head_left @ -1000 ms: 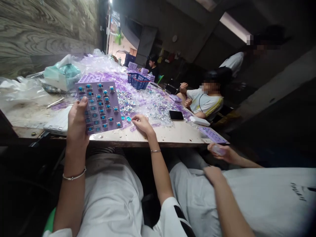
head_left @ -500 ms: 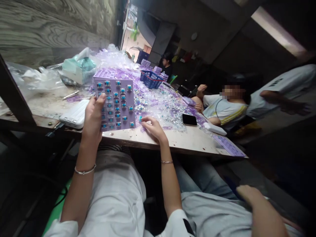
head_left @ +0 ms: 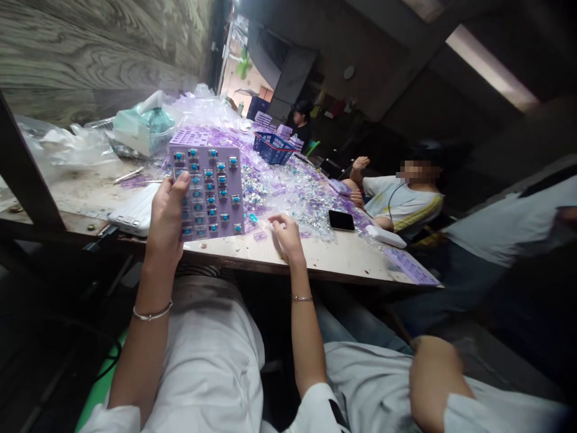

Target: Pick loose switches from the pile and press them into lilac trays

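My left hand (head_left: 166, 218) grips the lower left edge of a purple tray (head_left: 208, 189) and holds it tilted upright over the table's near edge. Many of its square cells hold small blue-topped parts. To the right of the tray, my right hand (head_left: 283, 236) rests on the table (head_left: 342, 255) with its fingers curled down among loose pieces; whether it holds one is hidden. A loose blue part (head_left: 251, 217) lies between the tray and that hand. Behind them spreads a heap of clear and purple pieces (head_left: 288, 189).
A white flat case (head_left: 135, 213) lies left of the tray. A black phone (head_left: 341, 221) and a blue basket (head_left: 273, 148) sit farther back. A person's arm (head_left: 433, 379) is close at my right. Others sit along the table's right side.
My right hand has slid a little to the right on the table, away from the tray. The tray stays in my left hand. A person at the right has walked across.
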The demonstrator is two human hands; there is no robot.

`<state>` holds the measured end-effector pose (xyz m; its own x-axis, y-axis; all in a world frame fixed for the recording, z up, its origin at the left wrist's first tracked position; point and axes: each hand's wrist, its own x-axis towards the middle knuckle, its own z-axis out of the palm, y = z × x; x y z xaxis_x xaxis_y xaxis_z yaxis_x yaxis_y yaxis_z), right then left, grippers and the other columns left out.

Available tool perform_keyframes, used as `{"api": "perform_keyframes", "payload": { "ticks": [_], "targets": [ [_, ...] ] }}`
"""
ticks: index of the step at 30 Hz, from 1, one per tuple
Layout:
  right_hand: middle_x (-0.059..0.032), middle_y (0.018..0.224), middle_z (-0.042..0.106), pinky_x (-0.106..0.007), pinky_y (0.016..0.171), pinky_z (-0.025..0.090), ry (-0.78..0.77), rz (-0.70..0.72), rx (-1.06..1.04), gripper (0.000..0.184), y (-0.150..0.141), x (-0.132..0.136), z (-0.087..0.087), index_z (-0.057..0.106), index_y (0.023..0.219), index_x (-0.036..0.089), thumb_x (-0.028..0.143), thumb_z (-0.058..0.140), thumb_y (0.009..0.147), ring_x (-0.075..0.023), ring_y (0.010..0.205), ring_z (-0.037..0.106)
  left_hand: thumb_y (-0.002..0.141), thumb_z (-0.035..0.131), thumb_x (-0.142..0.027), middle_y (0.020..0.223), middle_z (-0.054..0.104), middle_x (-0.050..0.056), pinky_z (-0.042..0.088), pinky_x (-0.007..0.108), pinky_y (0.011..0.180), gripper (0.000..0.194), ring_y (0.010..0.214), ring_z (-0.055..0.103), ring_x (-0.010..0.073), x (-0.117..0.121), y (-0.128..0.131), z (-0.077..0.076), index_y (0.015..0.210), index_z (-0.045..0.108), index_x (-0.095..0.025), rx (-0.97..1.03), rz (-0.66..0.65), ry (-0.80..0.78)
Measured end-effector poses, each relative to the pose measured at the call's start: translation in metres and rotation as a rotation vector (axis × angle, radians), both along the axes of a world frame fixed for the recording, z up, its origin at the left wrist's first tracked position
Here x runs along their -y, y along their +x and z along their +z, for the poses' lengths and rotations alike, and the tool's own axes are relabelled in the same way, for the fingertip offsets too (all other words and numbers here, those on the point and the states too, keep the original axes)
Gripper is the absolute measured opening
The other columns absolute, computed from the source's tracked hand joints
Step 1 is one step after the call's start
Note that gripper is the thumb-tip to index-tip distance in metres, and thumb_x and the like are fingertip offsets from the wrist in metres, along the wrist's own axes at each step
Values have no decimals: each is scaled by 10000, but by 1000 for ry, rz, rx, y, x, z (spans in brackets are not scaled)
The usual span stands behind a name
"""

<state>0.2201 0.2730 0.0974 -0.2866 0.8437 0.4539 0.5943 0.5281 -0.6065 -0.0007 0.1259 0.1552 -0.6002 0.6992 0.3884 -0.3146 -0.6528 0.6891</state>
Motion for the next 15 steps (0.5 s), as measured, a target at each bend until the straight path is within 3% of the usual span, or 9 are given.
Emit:
{"api": "perform_keyframes", "payload": {
  "ticks": [8,15],
  "targets": [
    [-42,981,651,-370,834,532,-23,18,125,215,-2,-6,-9,634,960,136,344,599,921,-161,893,630,734,756,-457,882,686,55,542,347,837,388,956,664,249,-1,4,2,952,627,-163,-7,-4,-5],
    [-44,985,642,-403,898,495,62,-40,19,213,-3,-9,-3,630,913,142,351,593,920,-180,964,607,735,747,-465,822,665,39,540,350,818,385,920,661,246,-3,6,2,933,603,-169,-27,-20,-33]
  ]
}}
